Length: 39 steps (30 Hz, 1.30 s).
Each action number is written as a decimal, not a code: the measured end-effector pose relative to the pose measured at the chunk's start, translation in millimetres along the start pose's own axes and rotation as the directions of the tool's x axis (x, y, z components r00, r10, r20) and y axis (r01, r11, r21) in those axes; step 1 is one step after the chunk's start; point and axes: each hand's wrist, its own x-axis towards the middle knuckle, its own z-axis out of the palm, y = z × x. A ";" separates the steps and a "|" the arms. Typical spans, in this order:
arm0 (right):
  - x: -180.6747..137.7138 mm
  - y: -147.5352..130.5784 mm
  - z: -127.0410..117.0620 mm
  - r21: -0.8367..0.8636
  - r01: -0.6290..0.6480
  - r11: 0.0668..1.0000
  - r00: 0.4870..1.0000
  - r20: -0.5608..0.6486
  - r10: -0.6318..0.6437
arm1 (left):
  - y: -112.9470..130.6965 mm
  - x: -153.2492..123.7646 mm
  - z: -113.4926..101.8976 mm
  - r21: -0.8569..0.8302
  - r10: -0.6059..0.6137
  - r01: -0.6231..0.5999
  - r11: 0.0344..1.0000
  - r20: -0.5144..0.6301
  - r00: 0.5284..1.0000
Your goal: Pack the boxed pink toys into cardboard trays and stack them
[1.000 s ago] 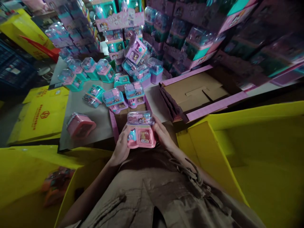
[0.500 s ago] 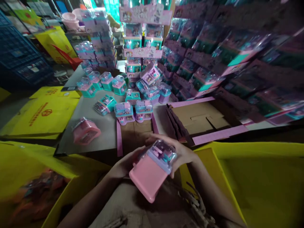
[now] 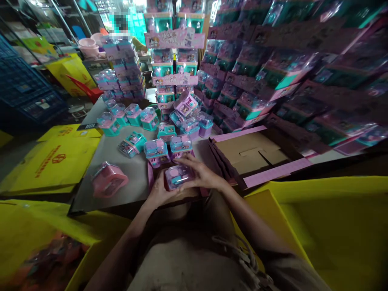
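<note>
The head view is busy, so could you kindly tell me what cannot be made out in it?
Head view: lower body of the clear-topped toy, hidden by its top, the left hand and right hand.
Head view: orange things at lower left, too blurred and dark.
Head view: top of the tall central stack, cut off by the upper edge.
Head view: red lettering on the yellow carton, too small and blurred.
</note>
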 end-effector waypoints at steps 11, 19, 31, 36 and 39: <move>-33.4 22.4 28.5 -0.579 -0.631 0.516 0.669 -0.071 0.740 | -44.7 39.9 32.8 0.053 -0.061 0.066 0.996 -0.082 0.995; -35.1 23.1 30.0 -0.519 -0.642 0.564 0.696 -0.086 0.713 | -44.9 31.1 56.8 0.163 -0.078 0.099 0.982 -0.135 0.988; -34.4 32.8 27.4 -0.460 -0.672 0.581 0.675 -0.059 0.735 | -68.5 30.7 39.9 0.196 0.013 0.023 0.980 -0.184 0.983; -35.2 32.7 22.8 -0.411 -0.671 0.616 0.693 -0.055 0.718 | -75.2 37.7 43.8 0.281 0.092 -0.040 0.959 -0.175 0.980; -36.5 31.1 20.6 -0.400 -0.657 0.639 0.709 -0.040 0.704 | -71.9 38.9 49.1 0.340 0.145 -0.083 0.937 -0.163 0.976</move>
